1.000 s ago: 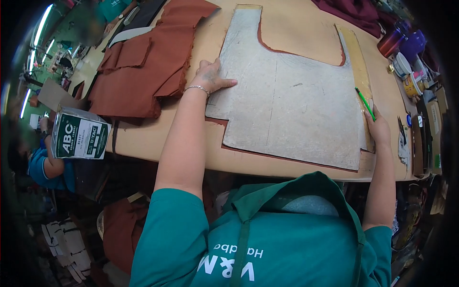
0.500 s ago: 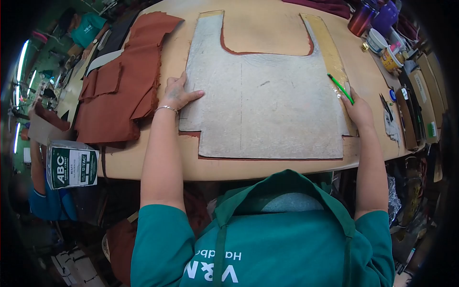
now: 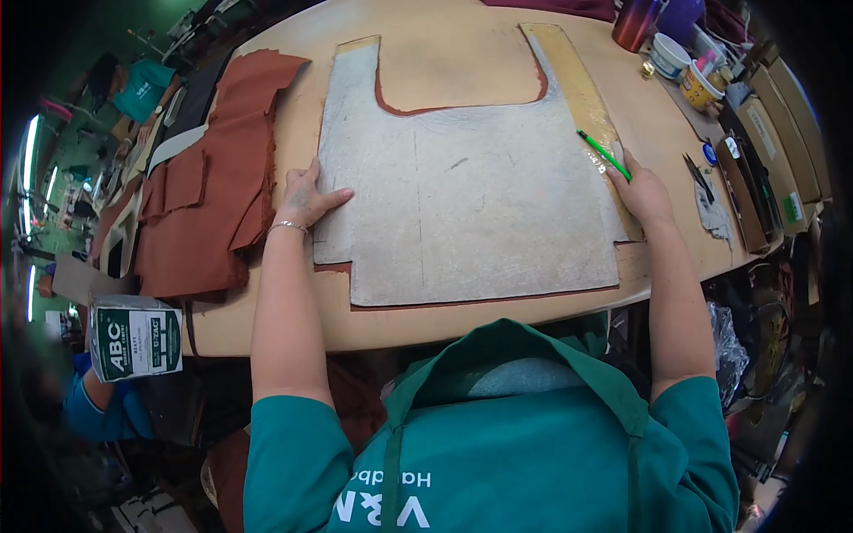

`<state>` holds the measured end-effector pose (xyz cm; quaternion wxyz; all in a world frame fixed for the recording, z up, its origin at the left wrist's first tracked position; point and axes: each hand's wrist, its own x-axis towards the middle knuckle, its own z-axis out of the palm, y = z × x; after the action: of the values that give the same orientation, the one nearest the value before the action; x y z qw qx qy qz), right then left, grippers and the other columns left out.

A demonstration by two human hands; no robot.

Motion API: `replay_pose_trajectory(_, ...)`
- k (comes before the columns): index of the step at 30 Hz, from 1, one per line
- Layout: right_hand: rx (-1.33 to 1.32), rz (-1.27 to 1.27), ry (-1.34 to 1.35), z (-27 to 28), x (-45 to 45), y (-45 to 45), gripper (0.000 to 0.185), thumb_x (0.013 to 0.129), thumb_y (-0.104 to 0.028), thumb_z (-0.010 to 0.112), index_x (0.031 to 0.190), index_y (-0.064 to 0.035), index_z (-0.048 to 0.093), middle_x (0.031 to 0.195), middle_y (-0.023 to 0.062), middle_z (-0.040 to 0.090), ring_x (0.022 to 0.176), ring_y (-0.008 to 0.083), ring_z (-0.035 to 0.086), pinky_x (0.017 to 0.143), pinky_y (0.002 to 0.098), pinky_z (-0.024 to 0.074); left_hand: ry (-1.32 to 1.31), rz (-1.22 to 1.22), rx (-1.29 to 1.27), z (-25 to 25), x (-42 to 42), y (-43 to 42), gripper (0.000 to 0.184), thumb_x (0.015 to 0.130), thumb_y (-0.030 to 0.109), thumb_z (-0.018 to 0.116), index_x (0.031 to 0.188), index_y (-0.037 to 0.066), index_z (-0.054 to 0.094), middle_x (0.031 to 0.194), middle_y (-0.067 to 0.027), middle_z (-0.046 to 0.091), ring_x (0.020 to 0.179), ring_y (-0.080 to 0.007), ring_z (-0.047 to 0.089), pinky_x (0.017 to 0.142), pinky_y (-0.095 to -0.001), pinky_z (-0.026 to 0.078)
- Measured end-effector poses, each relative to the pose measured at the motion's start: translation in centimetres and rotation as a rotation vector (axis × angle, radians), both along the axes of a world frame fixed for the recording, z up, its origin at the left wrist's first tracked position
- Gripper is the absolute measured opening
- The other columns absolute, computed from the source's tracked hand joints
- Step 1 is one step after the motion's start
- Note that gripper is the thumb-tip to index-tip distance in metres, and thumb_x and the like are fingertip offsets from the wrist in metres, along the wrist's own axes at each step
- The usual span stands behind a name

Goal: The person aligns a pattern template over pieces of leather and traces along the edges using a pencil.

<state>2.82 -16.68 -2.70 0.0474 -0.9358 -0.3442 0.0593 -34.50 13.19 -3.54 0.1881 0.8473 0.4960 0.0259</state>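
Note:
A large greyish-white panel (image 3: 471, 213), wide with a U-shaped cutout at its far side, lies flat before me. Reddish-brown material edges out from under it along the cutout and near side, and a yellowish strip (image 3: 582, 98) runs down its right arm. At the left edge rests my left hand (image 3: 306, 197), fingers apart and thumb stretched over the panel's surface. My right hand (image 3: 644, 191) is at the right edge, with a green pen (image 3: 604, 155) held in it, the dark tip pointing up and left.
Reddish-brown leather pieces (image 3: 209, 195) lie to the left on the table (image 3: 227, 333). A tin marked ABC (image 3: 138, 339) stands at the near left. Tweezers (image 3: 699, 176), tubs (image 3: 668, 58) and cardboard boxes (image 3: 771, 147) are at right. Another person (image 3: 142, 89) is at the far left.
In the view, the panel and both hands sit further left, and the panel's near edge is slightly lower. The table and surroundings have shifted similarly. The right hand still holds the pen.

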Motion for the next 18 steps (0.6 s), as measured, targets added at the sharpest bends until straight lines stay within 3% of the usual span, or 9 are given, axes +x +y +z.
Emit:
replay_pose_trajectory(6,-0.007,-0.01,0.031,0.13,-0.02,-0.05,0.058,0.084,-0.046,0.044,0.13,-0.0097,0.037,0.095,0.0209,0.06,0.092,0.0329,0.057,0.08,0.0418,0.0447,-0.001,-0.026,-0.002,0.25,0.0,-0.08,0.102,0.056,0.052,0.073,0.131,-0.002,0.03,0.114,-0.0255,0.038,0.108,-0.0348,0.042,0.095,-0.0307,0.034)
replay_pose_trajectory(18,-0.018,-0.023,0.058,0.46,-0.25,-0.13,0.06,0.084,-0.047,0.044,0.131,-0.0102,0.034,0.095,0.0206,0.059,0.09,0.032,0.058,0.078,0.0405,0.0455,-0.076,-0.032,-0.026,0.69,0.18,-0.78,0.101,0.057,0.048,0.075,0.133,0.0,0.029,0.112,-0.021,0.038,0.107,-0.0322,0.042,0.095,-0.0318,0.034)
